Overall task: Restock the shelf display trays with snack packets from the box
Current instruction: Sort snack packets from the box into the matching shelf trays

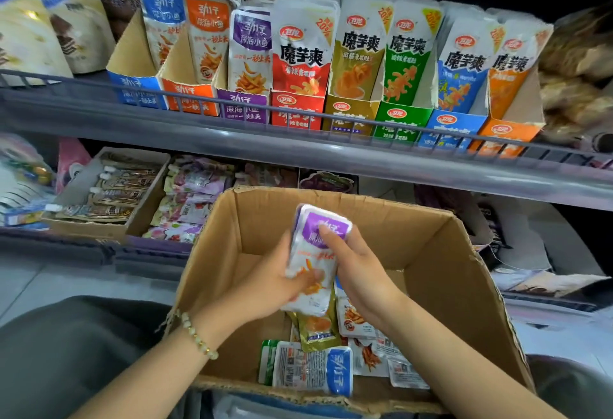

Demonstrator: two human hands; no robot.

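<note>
Two sets of fingers clasp one stack of purple packets [318, 249] between them. The left hand [265, 282] cups the stack from the left, its thumb lying across the lower front. The right hand [360, 274] grips the right edge, with its fingers [326, 236] curled over the purple top panel. The stack stands nearly upright above the open box [444, 252], clear of its floor. A bead bracelet [199, 335] circles the left wrist.

Under the hands, loose packets lie on the box floor toward its near side. A gold packet [316, 327] lies just below the stack, and a blue packet [311, 369] lies back side up, touching a green packet [267, 360] at its left. Some white packets with orange print lie to the right.

Beyond the box, the upper shelf [166, 126] carries a row of trays behind a wire rail [83, 85], each filled with upright packets. The purple tray [247, 106], third from the left, holds packets with the same purple top as the stack. A red tray [297, 110] stands just to its right and an orange tray [189, 96] just to its left. On the lower shelf, a cardboard tray [146, 216] holds dark pouches, with pale purple bags [192, 193] beside it.
</note>
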